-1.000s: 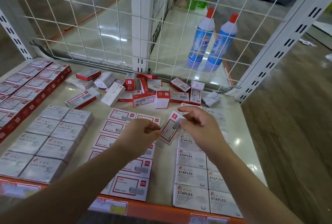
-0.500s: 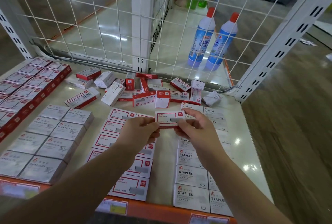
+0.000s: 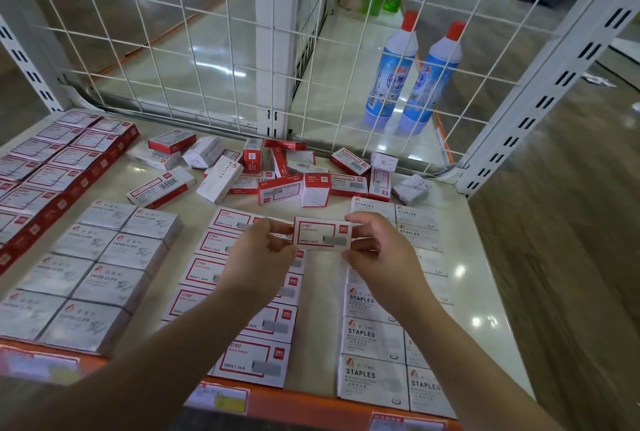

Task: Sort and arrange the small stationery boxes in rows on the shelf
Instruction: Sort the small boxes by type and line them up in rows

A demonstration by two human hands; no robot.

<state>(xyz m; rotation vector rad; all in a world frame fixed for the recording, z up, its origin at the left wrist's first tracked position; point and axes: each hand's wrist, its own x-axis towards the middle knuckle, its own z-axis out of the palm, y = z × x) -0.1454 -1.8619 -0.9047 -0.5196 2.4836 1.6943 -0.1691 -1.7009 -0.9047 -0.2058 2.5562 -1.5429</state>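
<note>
- I see a small flat box [image 3: 322, 234] held level above the shelf [image 3: 320, 333], between the middle rows and the right rows, its printed face turned up.
- The box is white with a red border frame, a red logo patch at its right end and a grey picture near its lower right; the small print I cannot read.
- My left hand [image 3: 260, 254] pinches the box's left end, fingers clamped on it with the thumb on top.
- My right hand [image 3: 377, 250] grips the right end, fingers curled round the edge, clamped on the same box.
- Under my hands lie the red-framed rows [image 3: 258, 359], boxes of the same look laid flat in two columns running from near to far.
- On the right, the white STAPLES rows [image 3: 372, 339] sit in columns, faces up.
- To the left of the middle, the grey PAPER CLIPS rows [image 3: 100, 264] stand two across.
- At the far left, the red-sided rows [image 3: 52, 167] run along the shelf edge.
- At the far side of the shelf, a loose pile [image 3: 277, 176] of red and white boxes lies tumbled, some on edge, some flat.
- Behind the wire grid [image 3: 173, 32], two blue bottles [image 3: 414, 77] with red caps stand side by side.
</note>
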